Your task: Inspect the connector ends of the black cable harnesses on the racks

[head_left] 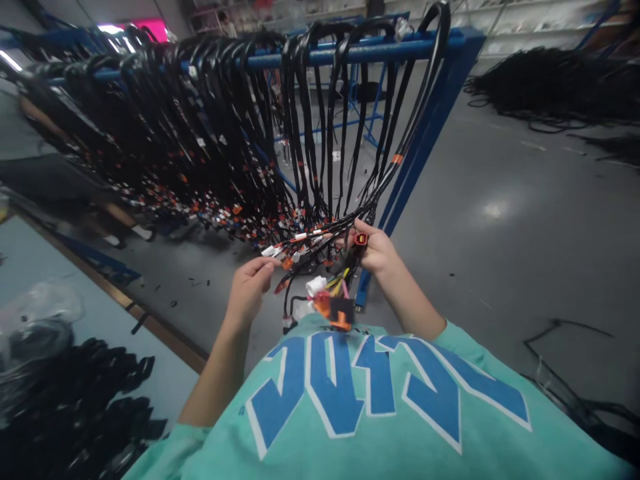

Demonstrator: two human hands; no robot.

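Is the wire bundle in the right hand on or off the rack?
On: the bundle loops over the blue bar.

Both arms reach forward from the torso point(395, 427), elbows bent. The bare left forearm point(213, 377) slants up and inward, just beside the right-hand edge of the bench point(165, 340). The left hand point(249, 288) brings thumb and forefinger together in a pinch, the other fingers curled under. The right hand point(377, 252) is below the right end of the rack point(415, 50), fingers bent in a grip and partly hidden. The bare right forearm point(413, 297) slants inward, its wrist nearly straight. The hands are apart, the left lower in view.
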